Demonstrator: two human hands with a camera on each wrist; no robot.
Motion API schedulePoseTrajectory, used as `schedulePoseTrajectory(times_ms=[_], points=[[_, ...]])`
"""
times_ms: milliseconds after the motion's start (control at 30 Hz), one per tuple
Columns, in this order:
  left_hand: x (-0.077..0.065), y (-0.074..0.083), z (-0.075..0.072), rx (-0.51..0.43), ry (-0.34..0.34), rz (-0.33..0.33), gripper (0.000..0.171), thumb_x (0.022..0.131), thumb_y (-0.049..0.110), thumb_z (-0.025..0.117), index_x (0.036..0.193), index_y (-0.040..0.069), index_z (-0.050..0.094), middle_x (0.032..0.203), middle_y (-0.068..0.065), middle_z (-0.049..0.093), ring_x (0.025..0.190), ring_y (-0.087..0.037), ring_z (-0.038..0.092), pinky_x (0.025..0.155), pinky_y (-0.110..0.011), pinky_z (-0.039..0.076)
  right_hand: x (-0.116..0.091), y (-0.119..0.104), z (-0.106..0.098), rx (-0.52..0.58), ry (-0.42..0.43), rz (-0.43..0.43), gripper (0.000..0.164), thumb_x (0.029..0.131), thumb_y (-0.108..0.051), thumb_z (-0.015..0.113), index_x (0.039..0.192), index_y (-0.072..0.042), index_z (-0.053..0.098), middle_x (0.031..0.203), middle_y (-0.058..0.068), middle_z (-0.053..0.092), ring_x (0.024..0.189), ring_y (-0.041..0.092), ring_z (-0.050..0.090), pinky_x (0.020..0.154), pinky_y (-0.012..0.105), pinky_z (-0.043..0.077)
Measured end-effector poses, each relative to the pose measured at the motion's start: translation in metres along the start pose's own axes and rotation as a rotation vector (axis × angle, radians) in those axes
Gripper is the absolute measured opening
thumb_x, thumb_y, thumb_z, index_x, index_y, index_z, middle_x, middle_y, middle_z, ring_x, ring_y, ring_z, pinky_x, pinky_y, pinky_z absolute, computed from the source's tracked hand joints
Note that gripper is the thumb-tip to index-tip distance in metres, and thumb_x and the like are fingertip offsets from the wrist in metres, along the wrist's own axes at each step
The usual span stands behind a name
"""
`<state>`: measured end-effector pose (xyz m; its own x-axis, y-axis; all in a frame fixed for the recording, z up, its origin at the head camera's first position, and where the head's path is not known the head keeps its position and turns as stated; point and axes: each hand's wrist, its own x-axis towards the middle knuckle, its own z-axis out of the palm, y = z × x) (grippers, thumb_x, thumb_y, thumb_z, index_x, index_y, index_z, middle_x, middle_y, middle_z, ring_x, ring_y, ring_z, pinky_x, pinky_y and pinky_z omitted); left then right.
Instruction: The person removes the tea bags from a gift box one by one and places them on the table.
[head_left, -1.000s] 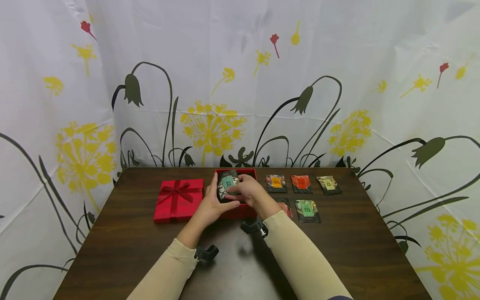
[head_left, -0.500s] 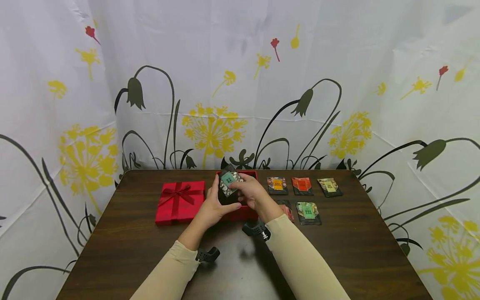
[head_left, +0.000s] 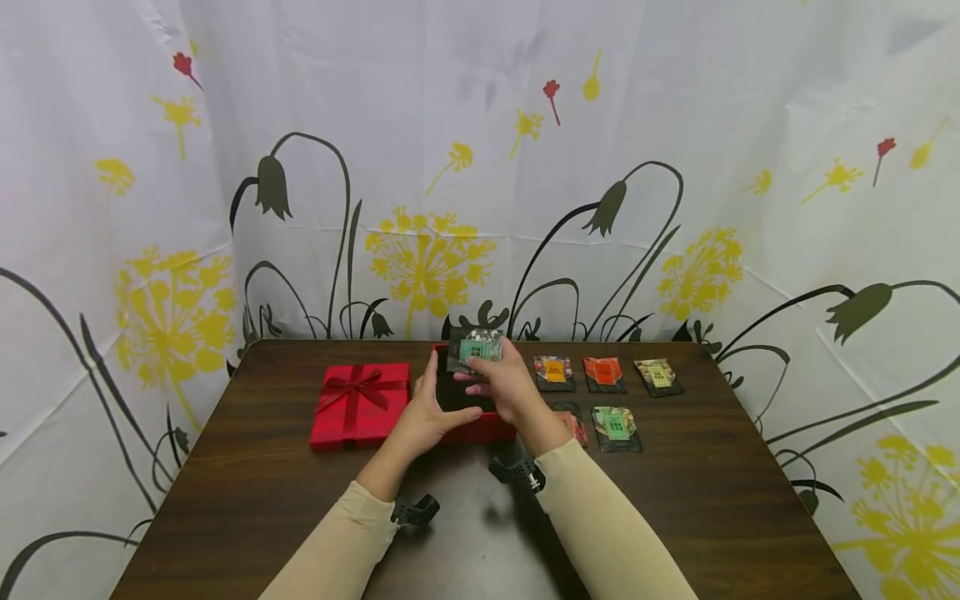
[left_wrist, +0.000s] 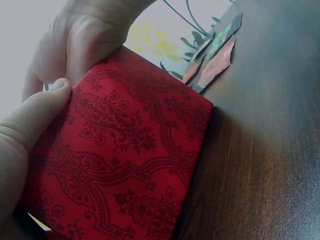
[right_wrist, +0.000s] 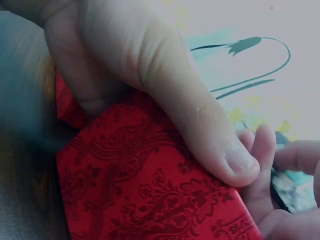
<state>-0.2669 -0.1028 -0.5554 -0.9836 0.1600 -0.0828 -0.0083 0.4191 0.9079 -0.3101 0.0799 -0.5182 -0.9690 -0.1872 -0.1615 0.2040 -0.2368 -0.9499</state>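
My right hand [head_left: 517, 390] pinches a dark tea-bag-like sachet [head_left: 480, 346] with a teal label, its thumb on the label side. The sachet is above the back of an uncovered red gift box [head_left: 483, 429]. My left hand [head_left: 426, 407] holds the box at its left front corner, fingers along the left wall and thumb at the front rim. In the left wrist view the left thumb [left_wrist: 45, 107] lies at the rim of the patterned front wall. Inside the box it is dark, and the contents are partly hidden by the right hand.
A red lid [head_left: 386, 412] with a ribbon bow lies left of the box. Several sachets lie to the right, among them ones with an orange label [head_left: 555, 372], a red label [head_left: 603, 374], a yellow label [head_left: 658, 377] and a green label [head_left: 617, 427]. A printed curtain [head_left: 480, 167] hangs behind.
The teal-labelled sachet has come up out of the box in my right hand, turning and moving toward the back right. The left hand stays at the box.
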Motion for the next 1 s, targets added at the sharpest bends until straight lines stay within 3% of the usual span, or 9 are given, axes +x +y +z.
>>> schedulePoseTrajectory(times_ms=[167, 300, 433, 567, 667, 800, 900, 1000], points=[[-0.001, 0.0, -0.001, 0.024, 0.01, -0.001, 0.137, 0.083, 0.058, 0.091, 0.177, 0.033, -0.006, 0.18, -0.024, 0.014, 0.161, -0.055, 0.029, 0.124, -0.076, 0.032, -0.004, 0.002, -0.001, 0.0, -0.01, -0.112, 0.064, 0.101, -0.006, 0.076, 0.159, -0.013, 0.05, 0.12, 0.007, 0.073, 0.068, 0.014, 0.069, 0.06, 0.028, 0.062], [-0.001, 0.001, 0.0, 0.042, 0.019, -0.011, 0.136, 0.085, 0.057, 0.09, 0.177, 0.029, -0.005, 0.179, -0.025, 0.016, 0.159, -0.055, 0.034, 0.124, -0.074, 0.034, -0.011, 0.001, -0.001, -0.036, -0.023, -0.169, 0.039, 0.102, -0.013, 0.078, 0.139, -0.009, 0.067, 0.094, -0.003, 0.068, 0.054, 0.01, 0.047, 0.051, 0.023, 0.047], [-0.001, 0.001, 0.001, 0.037, 0.021, -0.019, 0.135, 0.084, 0.057, 0.091, 0.177, 0.032, -0.004, 0.179, -0.025, 0.016, 0.16, -0.054, 0.032, 0.124, -0.075, 0.033, -0.019, -0.001, -0.003, -0.049, 0.006, -0.174, 0.018, 0.106, -0.023, 0.074, 0.119, -0.011, 0.071, 0.089, -0.005, 0.056, 0.062, 0.012, 0.041, 0.058, 0.024, 0.039], [-0.001, 0.001, 0.002, 0.022, 0.02, -0.011, 0.136, 0.082, 0.06, 0.091, 0.176, 0.036, -0.005, 0.179, -0.024, 0.017, 0.161, -0.055, 0.03, 0.122, -0.077, 0.034, -0.033, -0.006, -0.008, -0.071, 0.068, -0.206, 0.027, 0.112, -0.028, 0.064, 0.134, -0.014, 0.069, 0.113, -0.003, 0.063, 0.086, 0.014, 0.053, 0.073, 0.027, 0.048], [-0.002, 0.001, 0.003, 0.017, 0.016, -0.008, 0.136, 0.083, 0.059, 0.091, 0.177, 0.035, -0.005, 0.18, -0.022, 0.017, 0.161, -0.053, 0.03, 0.123, -0.076, 0.034, -0.045, -0.007, -0.018, -0.066, 0.094, -0.263, 0.032, 0.114, -0.021, 0.059, 0.144, -0.011, 0.061, 0.125, 0.002, 0.067, 0.097, 0.016, 0.063, 0.08, 0.03, 0.058], [-0.002, 0.001, 0.004, 0.013, 0.016, -0.006, 0.135, 0.083, 0.055, 0.092, 0.177, 0.034, -0.004, 0.18, -0.022, 0.016, 0.163, -0.052, 0.028, 0.123, -0.075, 0.033, -0.056, -0.001, -0.041, -0.091, 0.118, -0.349, 0.036, 0.107, -0.004, 0.068, 0.141, -0.005, 0.055, 0.124, 0.01, 0.07, 0.085, 0.019, 0.069, 0.068, 0.03, 0.062], [-0.002, 0.0, 0.002, 0.013, 0.017, -0.003, 0.134, 0.085, 0.054, 0.091, 0.177, 0.036, -0.004, 0.18, -0.021, 0.015, 0.163, -0.052, 0.028, 0.123, -0.076, 0.034, -0.064, 0.002, -0.062, -0.139, 0.145, -0.376, 0.04, 0.103, 0.0, 0.073, 0.139, -0.004, 0.057, 0.126, 0.009, 0.069, 0.097, 0.017, 0.07, 0.075, 0.027, 0.063], [-0.002, 0.0, 0.003, 0.007, 0.02, -0.004, 0.135, 0.083, 0.055, 0.092, 0.176, 0.037, -0.004, 0.18, -0.02, 0.016, 0.162, -0.051, 0.029, 0.123, -0.076, 0.034, -0.074, 0.003, -0.085, -0.146, 0.186, -0.365, 0.033, 0.106, -0.004, 0.069, 0.137, -0.002, 0.059, 0.121, 0.005, 0.066, 0.106, 0.013, 0.067, 0.086, 0.028, 0.062]])
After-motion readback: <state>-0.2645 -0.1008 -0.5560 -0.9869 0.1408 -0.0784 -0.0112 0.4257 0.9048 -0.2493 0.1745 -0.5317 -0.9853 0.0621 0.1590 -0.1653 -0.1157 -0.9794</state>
